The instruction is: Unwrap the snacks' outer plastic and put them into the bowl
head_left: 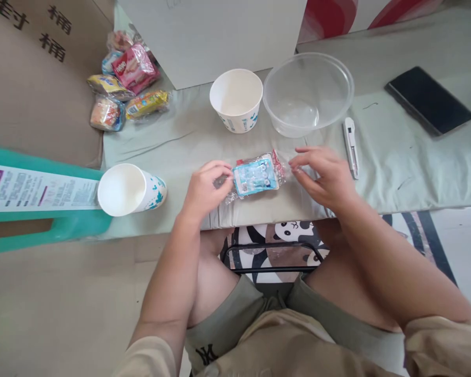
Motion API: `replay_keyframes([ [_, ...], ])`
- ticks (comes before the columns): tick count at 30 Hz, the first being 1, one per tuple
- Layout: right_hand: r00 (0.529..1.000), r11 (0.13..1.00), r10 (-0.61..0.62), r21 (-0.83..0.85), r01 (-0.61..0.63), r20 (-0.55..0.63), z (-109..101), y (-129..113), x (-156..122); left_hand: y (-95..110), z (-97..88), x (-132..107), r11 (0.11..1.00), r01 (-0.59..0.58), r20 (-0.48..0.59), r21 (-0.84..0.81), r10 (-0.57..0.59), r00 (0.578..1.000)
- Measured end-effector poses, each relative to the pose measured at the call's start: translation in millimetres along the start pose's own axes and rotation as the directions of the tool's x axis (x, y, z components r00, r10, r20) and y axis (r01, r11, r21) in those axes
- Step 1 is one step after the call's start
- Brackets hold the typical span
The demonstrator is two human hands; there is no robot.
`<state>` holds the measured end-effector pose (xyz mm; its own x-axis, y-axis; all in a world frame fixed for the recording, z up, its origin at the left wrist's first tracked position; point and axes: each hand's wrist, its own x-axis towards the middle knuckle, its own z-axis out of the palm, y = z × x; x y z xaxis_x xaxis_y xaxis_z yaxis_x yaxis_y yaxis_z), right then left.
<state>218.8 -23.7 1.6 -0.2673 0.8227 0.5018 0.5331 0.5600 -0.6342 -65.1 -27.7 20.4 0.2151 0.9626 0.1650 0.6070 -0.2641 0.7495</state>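
Note:
A small blue packet in a clear, crinkled wrapper [256, 176] lies on the cloth near the front edge. It has printed figures on it and a red part at its right end. My left hand [208, 188] pinches the wrapper's left end between thumb and fingers. Close by the right end is my right hand [324, 175], its fingers bent but apart, with nothing visible in them. Behind the packet stand a white paper tub [240, 118] with blue print and a clear plastic bowl [308, 99], both upright.
A white box cutter [350, 146] and a black phone [429, 99] lie to the right. Several wrapped snacks [135, 68] are piled at the back left. A paper cup [153, 189] sits left, beside a teal carton [82, 225]. Large boxes [220, 42] border the back.

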Motion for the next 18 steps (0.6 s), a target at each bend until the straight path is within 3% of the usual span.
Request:
replay_keyframes([
  [3, 0.978, 0.986, 0.167, 0.023, -0.166, -0.128, -3.6, -4.0, -0.9, -6.0, 2.1, 5.9, 0.985, 0.11, -0.144, -0.129, -0.128, 0.981],
  [7, 0.879, 0.915, 0.402, 0.107, -0.388, -0.256, -2.4, -4.5, 3.4, -19.6, 6.5, 27.6, 0.94, 0.197, -0.235, -0.278, -0.265, 0.935],
  [10, 0.785, 0.86, 0.507, 0.15, -0.488, -0.356, -2.7, 0.1, 6.9, -26.5, 3.1, 42.2, 0.941, 0.275, -0.343, -0.196, -0.328, 0.88],
  [12, 0.754, 0.877, 0.455, 0.094, -0.471, -0.473, -6.5, 0.8, 5.5, -22.2, -1.5, 41.0, 0.961, 0.273, -0.515, -0.034, -0.251, 0.819],
  [14, 0.795, 0.924, 0.309, -0.032, -0.38, -0.522, -10.4, -3.1, 1.2, -9.2, -2.9, 29.6, 0.963, 0.201, -0.633, 0.178, -0.045, 0.773],
  [15, 0.849, 0.947, 0.229, -0.095, -0.308, -0.476, -11.1, -6.5, -1.2, -0.4, -1.2, 21.7, 0.952, 0.138, -0.619, 0.274, 0.065, 0.782],
  [17, 0.97, 0.978, 0.098, -0.16, -0.136, -0.224, -8.7, -14.1, -4.5, 17.6, 5.9, 6.4, 0.946, 0.012, -0.427, 0.325, 0.135, 0.894],
  [18, 0.996, 0.983, 0.054, -0.171, -0.065, -0.066, -5.8, -17.1, -4.9, 25.4, 10.3, 0.7, 0.945, -0.02, -0.306, 0.325, 0.125, 0.944],
])
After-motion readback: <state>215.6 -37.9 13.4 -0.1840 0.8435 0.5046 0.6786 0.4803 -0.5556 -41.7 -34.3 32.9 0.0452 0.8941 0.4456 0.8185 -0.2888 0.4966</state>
